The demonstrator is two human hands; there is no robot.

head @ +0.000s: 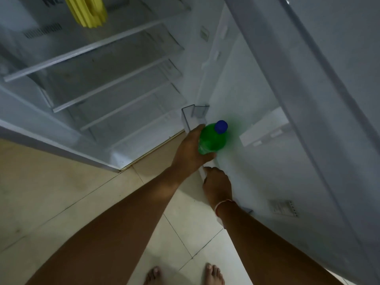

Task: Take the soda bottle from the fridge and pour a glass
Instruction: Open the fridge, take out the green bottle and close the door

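Note:
A green soda bottle point(212, 138) with a blue cap stands upright at the lower bin of the open fridge door point(308, 99). My left hand point(190, 150) is wrapped around the bottle's body from the left. Just below it, my right hand point(217, 183) grips the white front rail of the door bin point(202, 171). The bottle's lower part is hidden behind my left hand. No glass is in view.
The fridge interior point(102, 79) on the left has several bare glass shelves and a yellow object point(88, 11) on the top one. A clear bin corner point(190, 118) juts out above the bottle. Beige floor tiles point(61, 202) and my bare feet lie below.

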